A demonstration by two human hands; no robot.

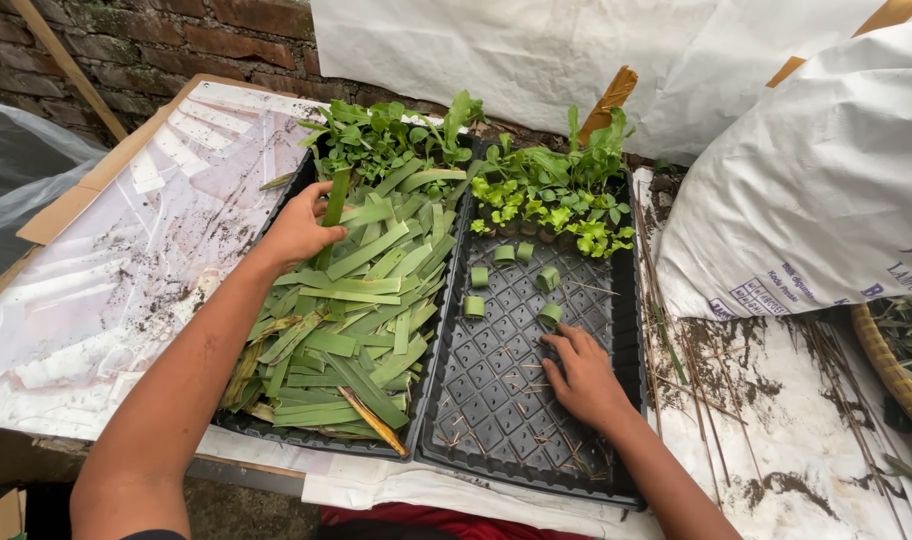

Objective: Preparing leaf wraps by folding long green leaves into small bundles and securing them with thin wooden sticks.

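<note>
I see a flat green leaf strip (336,197) standing nearly upright at the far left of the pile of cut strips (346,320), pinched in my left hand (298,228). A small rolled leaf cup (550,314) sits in the black cell tray (506,410), touching my right hand (584,378) fingertips.

Matt black plastic tray (596,300), smooth leaf strips (366,300)

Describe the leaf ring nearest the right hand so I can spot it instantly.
Find the right black tray, seedlings at its far end. Five leaf rings sit just below them. Yours, the ring, is lowest right, alone touching the right hand at its fingertips.
</note>
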